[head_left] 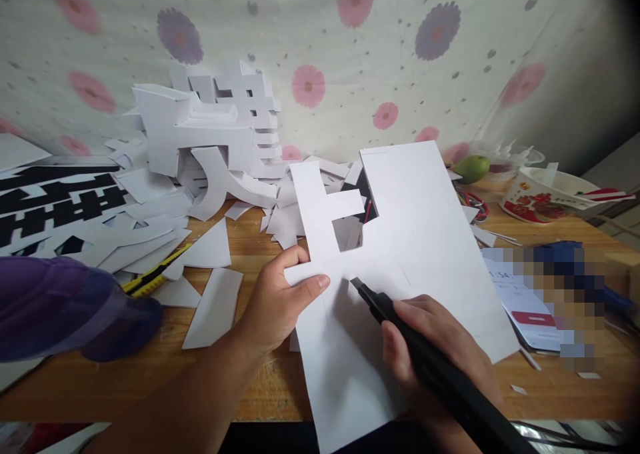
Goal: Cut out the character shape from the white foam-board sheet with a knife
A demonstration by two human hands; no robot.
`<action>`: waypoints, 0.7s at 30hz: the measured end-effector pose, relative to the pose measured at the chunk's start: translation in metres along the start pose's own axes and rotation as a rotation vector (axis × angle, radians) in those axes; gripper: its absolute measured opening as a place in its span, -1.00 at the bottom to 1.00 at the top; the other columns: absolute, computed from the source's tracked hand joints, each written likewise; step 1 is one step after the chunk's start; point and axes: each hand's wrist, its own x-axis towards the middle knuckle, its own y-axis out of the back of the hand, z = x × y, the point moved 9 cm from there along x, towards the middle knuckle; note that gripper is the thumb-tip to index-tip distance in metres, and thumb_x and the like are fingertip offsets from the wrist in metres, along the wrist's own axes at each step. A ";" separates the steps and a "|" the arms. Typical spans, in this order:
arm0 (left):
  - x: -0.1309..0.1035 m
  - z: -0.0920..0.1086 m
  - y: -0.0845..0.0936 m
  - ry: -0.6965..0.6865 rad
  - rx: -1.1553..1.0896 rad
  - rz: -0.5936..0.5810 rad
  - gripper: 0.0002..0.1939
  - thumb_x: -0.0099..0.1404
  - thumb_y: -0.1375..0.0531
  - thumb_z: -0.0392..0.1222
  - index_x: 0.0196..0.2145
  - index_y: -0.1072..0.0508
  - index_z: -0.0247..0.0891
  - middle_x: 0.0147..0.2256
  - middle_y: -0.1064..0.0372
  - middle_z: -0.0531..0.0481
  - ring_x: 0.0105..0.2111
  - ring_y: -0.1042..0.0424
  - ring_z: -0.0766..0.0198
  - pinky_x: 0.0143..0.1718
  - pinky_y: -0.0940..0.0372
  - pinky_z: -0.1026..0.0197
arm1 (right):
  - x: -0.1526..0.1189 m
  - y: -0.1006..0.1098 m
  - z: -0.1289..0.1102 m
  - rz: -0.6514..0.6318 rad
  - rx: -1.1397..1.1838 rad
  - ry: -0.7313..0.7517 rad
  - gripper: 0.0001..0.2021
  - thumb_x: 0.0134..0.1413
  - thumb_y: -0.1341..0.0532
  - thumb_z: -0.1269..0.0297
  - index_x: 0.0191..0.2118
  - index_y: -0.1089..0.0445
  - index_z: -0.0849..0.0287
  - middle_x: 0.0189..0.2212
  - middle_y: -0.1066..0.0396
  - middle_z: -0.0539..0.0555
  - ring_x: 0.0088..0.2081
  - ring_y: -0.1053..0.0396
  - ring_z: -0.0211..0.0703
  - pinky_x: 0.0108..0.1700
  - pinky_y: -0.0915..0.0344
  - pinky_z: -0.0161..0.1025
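A large white foam board is tilted up over the front of the table, with stepped openings cut into its upper left part. My left hand grips the board's left edge, thumb on the front face and fingers behind. In my right hand is a black utility knife, its handle running down to the lower right. The short blade is out, and its tip lies at the board's surface just right of my left thumb. Whether the tip has pierced the board I cannot tell.
Stacked white cut-out letters stand at the back left. Scraps and a yellow utility knife lie left, near a purple object. A phone, a noodle bowl and a green fruit are on the right.
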 end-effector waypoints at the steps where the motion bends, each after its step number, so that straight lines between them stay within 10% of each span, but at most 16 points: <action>1: 0.000 -0.001 0.000 0.004 0.002 -0.007 -0.73 0.06 -0.38 -0.06 -0.43 -0.38 -0.19 -0.50 -0.39 0.10 -0.52 -0.37 0.27 -0.46 -0.26 0.22 | 0.001 0.000 -0.001 -0.002 -0.002 0.008 -0.75 0.04 -0.24 0.47 -0.12 -0.37 0.15 -0.50 -0.43 -0.03 -0.56 -0.43 -0.29 -0.65 -0.32 -0.40; 21: -0.001 -0.006 0.000 -0.028 -0.102 0.026 -0.78 0.10 -0.37 -0.08 -0.41 -0.43 -0.20 -0.52 -0.43 0.09 -0.54 -0.34 0.33 -0.49 -0.25 0.28 | -0.012 0.002 -0.012 0.080 -0.023 0.128 -0.63 -0.09 -0.32 0.66 -0.10 -0.42 0.30 -0.46 -0.46 0.07 -0.45 -0.44 -0.18 -0.45 -0.44 -0.24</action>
